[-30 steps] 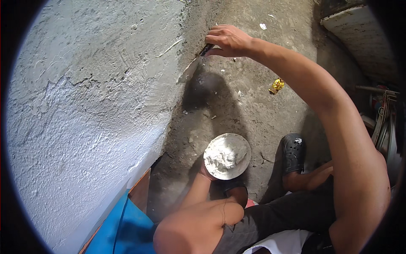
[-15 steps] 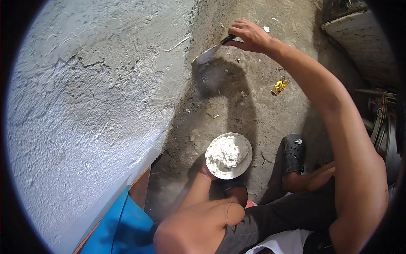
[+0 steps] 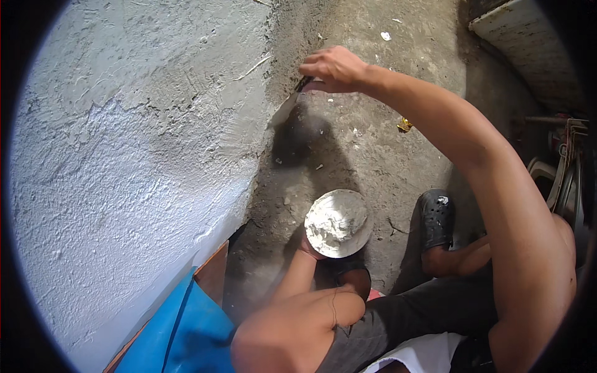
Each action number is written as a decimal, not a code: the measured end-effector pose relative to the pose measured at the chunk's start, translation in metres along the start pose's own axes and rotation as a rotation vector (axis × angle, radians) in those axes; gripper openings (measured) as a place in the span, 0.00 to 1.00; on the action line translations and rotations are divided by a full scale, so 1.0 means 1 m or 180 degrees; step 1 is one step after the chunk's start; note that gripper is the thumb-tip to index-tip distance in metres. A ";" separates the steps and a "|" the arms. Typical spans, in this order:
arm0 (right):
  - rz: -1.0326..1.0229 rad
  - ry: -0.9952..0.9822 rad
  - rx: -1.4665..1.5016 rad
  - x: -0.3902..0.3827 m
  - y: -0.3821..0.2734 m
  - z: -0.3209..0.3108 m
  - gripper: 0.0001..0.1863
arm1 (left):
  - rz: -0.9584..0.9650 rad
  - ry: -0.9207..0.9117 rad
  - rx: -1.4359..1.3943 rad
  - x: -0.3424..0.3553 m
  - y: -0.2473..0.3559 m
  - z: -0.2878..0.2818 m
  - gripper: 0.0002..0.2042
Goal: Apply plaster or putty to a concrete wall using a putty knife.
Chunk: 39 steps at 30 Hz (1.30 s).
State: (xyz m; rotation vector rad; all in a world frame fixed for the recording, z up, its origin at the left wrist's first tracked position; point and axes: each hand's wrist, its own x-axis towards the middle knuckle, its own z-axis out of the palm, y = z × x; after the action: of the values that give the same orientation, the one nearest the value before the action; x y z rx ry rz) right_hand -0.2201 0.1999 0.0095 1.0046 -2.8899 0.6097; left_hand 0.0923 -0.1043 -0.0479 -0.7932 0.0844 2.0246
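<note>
My right hand (image 3: 334,68) is closed around the dark handle of a putty knife (image 3: 284,112). Its thin blade points down and left, at the foot of the rough plastered wall (image 3: 186,124); whether it touches the wall I cannot tell. Nearer to me, my left hand (image 3: 310,248) holds a round, shallow dish (image 3: 364,235) from below and the left, most of its fingers hidden under it. Thick white paste (image 3: 334,219) lies heaped in the dish. The wall's upper part is grey and patchy, the lower part whiter.
Bits of white debris (image 3: 385,36) and a crumpled gold wrapper (image 3: 405,126) lie on the concrete floor (image 3: 398,168). A blue panel (image 3: 186,329) stands against the wall at lower left. Metal racks and pans (image 3: 569,180) crowd the right side. My black clogs (image 3: 437,217) rest on the floor.
My right hand with the putty knife has moved left and nearer to me, along the foot of the wall. The left hand still holds the dish in nearly the same place.
</note>
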 end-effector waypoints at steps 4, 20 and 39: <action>-0.0160 0.0559 -0.0165 -0.007 0.009 0.011 0.19 | 0.0175 0.0102 -0.0139 -0.008 0.002 -0.009 0.29; -0.0053 0.0042 0.0467 -0.007 -0.019 0.025 0.20 | -0.0012 -0.0271 -0.0106 -0.001 0.003 0.001 0.28; -0.0713 0.0702 0.0568 0.000 -0.059 0.029 0.22 | 0.0232 -0.0405 0.0958 0.003 0.002 -0.002 0.28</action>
State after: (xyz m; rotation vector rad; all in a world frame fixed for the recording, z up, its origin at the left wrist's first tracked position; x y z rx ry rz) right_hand -0.1814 0.1471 0.0036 1.1773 -2.5245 0.9090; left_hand 0.0903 -0.1040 -0.0516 -0.4772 0.3410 2.0623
